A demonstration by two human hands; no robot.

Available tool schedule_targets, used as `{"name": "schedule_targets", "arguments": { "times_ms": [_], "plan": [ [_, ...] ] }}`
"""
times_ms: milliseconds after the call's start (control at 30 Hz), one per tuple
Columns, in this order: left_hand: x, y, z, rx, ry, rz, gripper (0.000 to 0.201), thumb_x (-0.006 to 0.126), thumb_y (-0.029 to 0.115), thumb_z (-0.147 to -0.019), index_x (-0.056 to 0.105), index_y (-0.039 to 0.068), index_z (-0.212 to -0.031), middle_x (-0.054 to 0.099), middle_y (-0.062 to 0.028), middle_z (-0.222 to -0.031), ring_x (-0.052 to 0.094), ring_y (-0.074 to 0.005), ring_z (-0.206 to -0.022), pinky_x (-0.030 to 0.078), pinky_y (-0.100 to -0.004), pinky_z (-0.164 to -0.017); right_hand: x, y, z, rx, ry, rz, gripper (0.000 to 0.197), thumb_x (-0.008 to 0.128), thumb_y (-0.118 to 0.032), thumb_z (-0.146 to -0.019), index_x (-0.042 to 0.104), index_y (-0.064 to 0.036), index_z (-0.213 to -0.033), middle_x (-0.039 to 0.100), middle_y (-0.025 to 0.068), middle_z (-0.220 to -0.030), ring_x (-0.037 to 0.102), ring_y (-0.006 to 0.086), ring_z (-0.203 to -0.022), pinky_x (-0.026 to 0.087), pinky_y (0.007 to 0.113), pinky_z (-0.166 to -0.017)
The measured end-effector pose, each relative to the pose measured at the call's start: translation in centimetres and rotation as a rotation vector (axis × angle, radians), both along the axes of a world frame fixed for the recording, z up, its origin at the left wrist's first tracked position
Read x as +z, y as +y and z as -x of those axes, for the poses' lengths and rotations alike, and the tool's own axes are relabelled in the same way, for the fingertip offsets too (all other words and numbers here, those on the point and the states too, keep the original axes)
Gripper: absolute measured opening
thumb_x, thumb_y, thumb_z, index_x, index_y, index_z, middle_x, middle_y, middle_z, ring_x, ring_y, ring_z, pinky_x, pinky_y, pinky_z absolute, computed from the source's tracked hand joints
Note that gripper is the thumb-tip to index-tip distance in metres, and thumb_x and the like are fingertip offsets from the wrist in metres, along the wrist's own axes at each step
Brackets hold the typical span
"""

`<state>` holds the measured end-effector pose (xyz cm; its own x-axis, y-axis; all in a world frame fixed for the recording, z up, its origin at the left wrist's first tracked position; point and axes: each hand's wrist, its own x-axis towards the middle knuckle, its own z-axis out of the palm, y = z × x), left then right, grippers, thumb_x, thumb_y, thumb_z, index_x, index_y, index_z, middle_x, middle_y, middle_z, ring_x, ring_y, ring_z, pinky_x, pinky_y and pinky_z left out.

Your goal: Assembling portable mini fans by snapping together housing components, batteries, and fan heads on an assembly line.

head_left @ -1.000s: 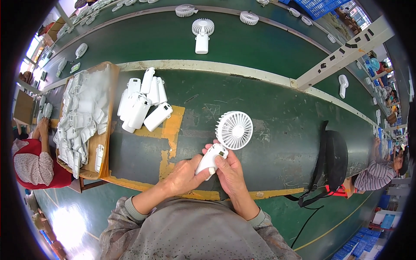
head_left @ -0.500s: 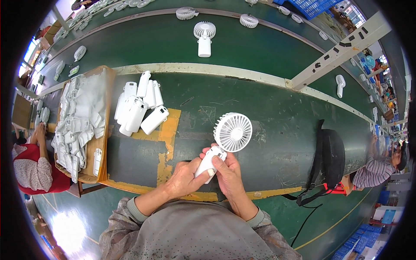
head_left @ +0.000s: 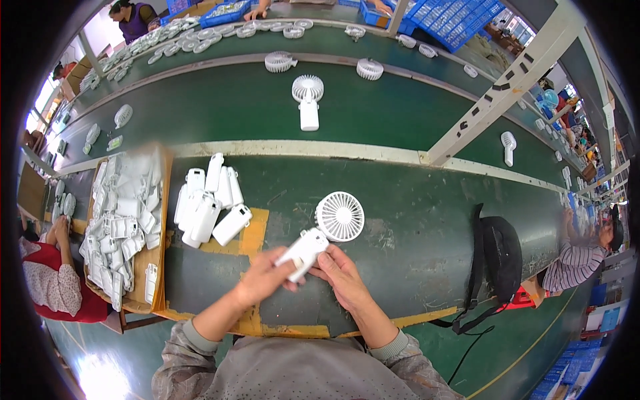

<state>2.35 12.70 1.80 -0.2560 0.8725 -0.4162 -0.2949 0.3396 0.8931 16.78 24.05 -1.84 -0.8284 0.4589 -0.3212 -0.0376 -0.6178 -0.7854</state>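
Both of my hands are on a white handheld fan [head_left: 341,217], out in front of me over the bench. Its round grille faces up at the far right end, and the handle slants down toward my left hand [head_left: 264,279]. That hand is closed around the handle's lower part, thumb on top. My right hand [head_left: 345,281] pinches the handle's right side just below the fan head. Left of the fan, a loose pile of white handle housings [head_left: 206,214] rests on the bench.
A cardboard box [head_left: 160,233] full of white plastic shells stands at the left. A black bag [head_left: 502,257] lies at the right. Beyond the bench rail [head_left: 300,149], a green belt [head_left: 373,110] carries several fans. A slanted post [head_left: 497,93] rises at right; people sit on both sides.
The view has tilted up, showing more of the far side. My hands have turned the fan so its handle lies flatter, and my right hand has shifted to the handle's right edge.
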Motion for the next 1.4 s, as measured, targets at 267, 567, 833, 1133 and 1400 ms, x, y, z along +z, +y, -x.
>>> {"name": "schedule_targets", "arguments": {
  "times_ms": [267,567,833,1133,1400],
  "plan": [
    [3.9,7.6,12.3,0.349,1.591,0.022,0.030,0.062,0.023,-0.079,0.054,0.002,-0.099,0.061,-0.0202,-0.069,0.061,-0.0361,-0.065,0.048,-0.0453,-0.058,-1.4,2.1,-0.9,0.143,-0.164,-0.303,0.032,0.048,-0.019,-0.096,0.048,0.0001,-0.121,0.059,0.0127,-0.112,0.058,0.0191,-0.102,0.046,0.030,-0.088],
    [-3.4,16.4,23.3,0.144,2.010,0.479,0.044,0.064,0.029,-0.078,0.048,0.009,-0.114,0.057,-0.0121,-0.095,0.057,-0.0276,-0.092,0.046,-0.0410,-0.074,-1.9,2.8,-0.1,0.162,-0.167,-0.303,0.028,0.045,-0.017,-0.096,0.048,-0.0013,-0.119,0.060,0.0126,-0.109,0.062,0.0192,-0.090,0.053,0.030,-0.074],
    [-2.0,17.2,16.5,-0.042,1.769,0.206,0.039,0.067,0.024,-0.072,0.057,0.003,-0.104,0.055,-0.0152,-0.106,0.051,-0.0304,-0.102,0.043,-0.0434,-0.083,-2.2,3.1,-0.4,0.159,-0.135,-0.260,0.028,0.045,-0.018,-0.096,0.048,-0.0023,-0.119,0.060,0.0117,-0.107,0.062,0.0176,-0.089,0.053,0.029,-0.073],
    [-2.5,8.1,-0.3,-0.247,1.287,-0.366,0.039,0.061,0.019,-0.079,0.055,-0.002,-0.111,0.055,-0.0190,-0.112,0.050,-0.0344,-0.108,0.041,-0.0428,-0.091,-2.6,2.8,-0.3,0.103,-0.143,-0.266,0.020,0.043,-0.014,-0.096,0.053,-0.0018,-0.110,0.061,0.0082,-0.098,0.062,0.0162,-0.084,0.053,0.028,-0.071],
    [-5.7,3.9,-4.3,0.120,1.116,-0.405,0.029,0.056,0.006,-0.083,0.056,-0.001,-0.111,0.059,-0.0184,-0.106,0.056,-0.0331,-0.101,0.043,-0.0411,-0.088,-1.8,2.3,-0.5,0.150,-0.280,-0.774,0.019,0.047,-0.001,-0.087,0.058,0.0000,-0.101,0.065,0.0092,-0.087,0.063,0.0147,-0.077,0.053,0.028,-0.069]
  ]
}}
